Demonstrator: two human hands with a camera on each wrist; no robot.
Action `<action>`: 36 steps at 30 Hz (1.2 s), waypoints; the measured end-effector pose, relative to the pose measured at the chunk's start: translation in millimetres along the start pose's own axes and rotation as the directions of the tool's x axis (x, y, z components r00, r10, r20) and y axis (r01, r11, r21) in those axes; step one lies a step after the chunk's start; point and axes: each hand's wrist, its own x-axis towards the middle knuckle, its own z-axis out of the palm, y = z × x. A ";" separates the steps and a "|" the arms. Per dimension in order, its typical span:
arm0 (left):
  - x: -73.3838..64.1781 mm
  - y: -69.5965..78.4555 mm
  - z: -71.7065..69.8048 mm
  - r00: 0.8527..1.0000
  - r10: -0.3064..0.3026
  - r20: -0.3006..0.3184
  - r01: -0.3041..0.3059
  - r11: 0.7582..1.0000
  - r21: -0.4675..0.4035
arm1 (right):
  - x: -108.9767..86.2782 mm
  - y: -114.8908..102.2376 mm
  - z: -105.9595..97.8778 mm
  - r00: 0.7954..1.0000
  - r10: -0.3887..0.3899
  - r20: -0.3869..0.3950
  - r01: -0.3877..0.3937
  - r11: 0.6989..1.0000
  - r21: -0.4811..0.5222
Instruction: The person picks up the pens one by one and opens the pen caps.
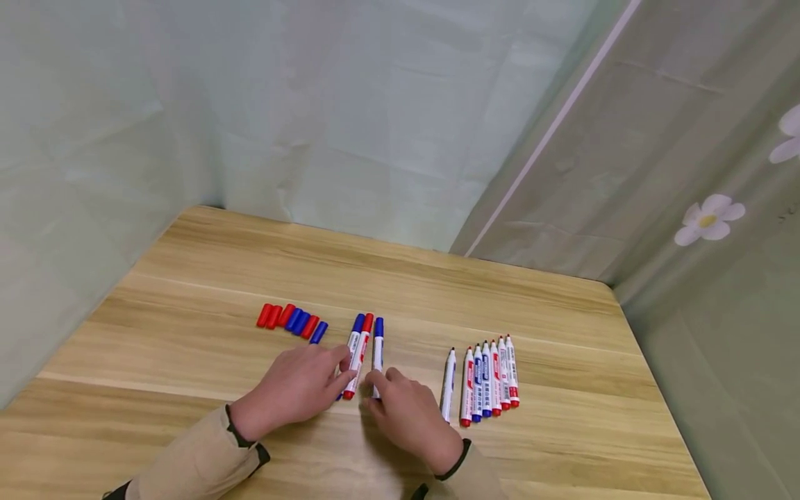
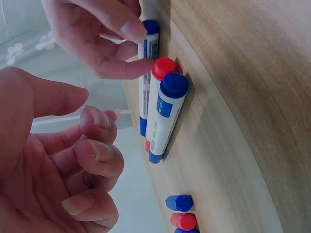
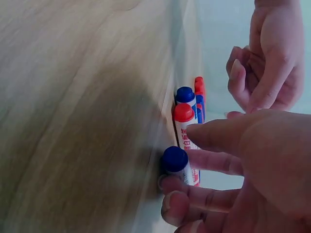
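Note:
Three whiteboard markers lie side by side between the hands: a blue one, a red one and another blue one, slightly apart to the right. Each has a cap on its far end. My right hand is at the near end of the rightmost blue marker, with thumb and fingers spread loosely on either side of it. Beside the left blue marker is my left hand, its fingers loosely bent with nothing between them, as the left wrist view shows. It covers part of that marker in the head view.
Several loose red and blue caps lie in a row on the left of the wooden table. Right of the hands, several uncapped markers lie in a row, tips away from me, with one uncapped marker slightly apart. Curtains hang behind.

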 end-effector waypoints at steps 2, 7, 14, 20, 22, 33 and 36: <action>0.0 0.2 0.0 1.000 0.003 -0.008 -0.003 1.000 0.004 | 0.2 0.5 0.1 0.999 0.028 0.020 -0.028 1.000 -0.001; 0.3 1.0 -0.2 1.000 0.005 -0.016 -0.005 1.000 0.015 | 1.2 1.0 0.1 0.996 0.072 0.060 -0.073 0.997 0.011; 0.7 1.9 -1.0 1.000 0.002 -0.012 -0.001 1.000 0.012 | -1.2 5.0 -0.3 0.998 0.055 0.029 -0.057 0.996 0.069; 1.0 1.0 -2.0 1.000 -0.003 -0.015 0.003 1.000 -0.012 | -9.3 12.5 -5.3 0.997 0.063 -0.040 -0.058 0.991 0.124; 1.9 0.5 -1.4 1.000 -0.008 -0.021 0.007 1.000 -0.014 | -12.0 14.2 -7.0 0.995 0.054 -0.081 -0.043 0.990 0.135; 5.1 -0.3 0.4 0.994 0.020 -0.110 -0.026 0.998 -0.055 | -29.6 20.5 -18.9 0.989 -0.003 -0.146 0.056 0.930 0.363; 6.1 -0.2 0.7 0.992 0.039 -0.119 -0.045 0.998 -0.053 | -34.5 22.3 -21.4 0.991 -0.005 -0.134 0.063 0.898 0.434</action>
